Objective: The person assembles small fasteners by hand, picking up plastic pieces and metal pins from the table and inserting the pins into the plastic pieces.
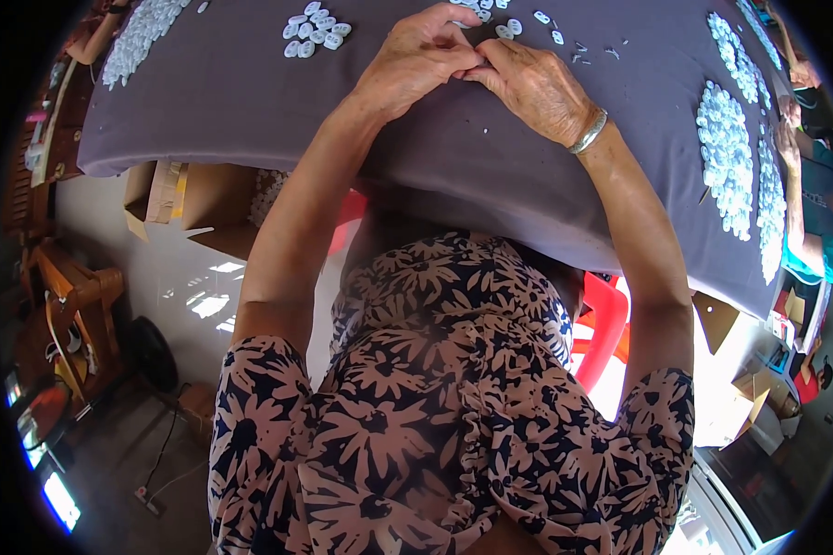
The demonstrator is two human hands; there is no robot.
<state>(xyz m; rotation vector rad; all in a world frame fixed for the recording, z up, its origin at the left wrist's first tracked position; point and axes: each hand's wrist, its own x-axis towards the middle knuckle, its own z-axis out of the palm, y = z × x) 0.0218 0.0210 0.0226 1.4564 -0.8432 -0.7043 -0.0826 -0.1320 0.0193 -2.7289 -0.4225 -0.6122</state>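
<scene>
Over a table spread with a grey cloth (pixel 278 120), the left hand (pixel 418 57) and the right hand (pixel 539 91) meet near the upper edge of the view, thumbs and forefingers bent inward with their tips touching or nearly so. The spot between the fingertips is small and mostly covered by the fingers, so I cannot tell whether either hand's grip is closed on a piece. A silvery bracelet (pixel 590 131) circles the right wrist. The white oval pieces nearest the work lie on the cloth in two places: a loose cluster (pixel 317 30) to the left of the left hand, and several scattered ovals (pixel 507 30) just beyond the right hand, some cut off by the edge of the view. Small, thin bits (pixel 580 52) lie to the right of these ovals. A large white heap (pixel 145 37) sits at the table's far left, and a broader pale heap (pixel 726 159) lies toward the right end, with further rows alongside it. Past that end is a person in teal (pixel 813 213), forearms by the table edge. Below the cloth's left part stands an open cardboard box (pixel 204 205).
</scene>
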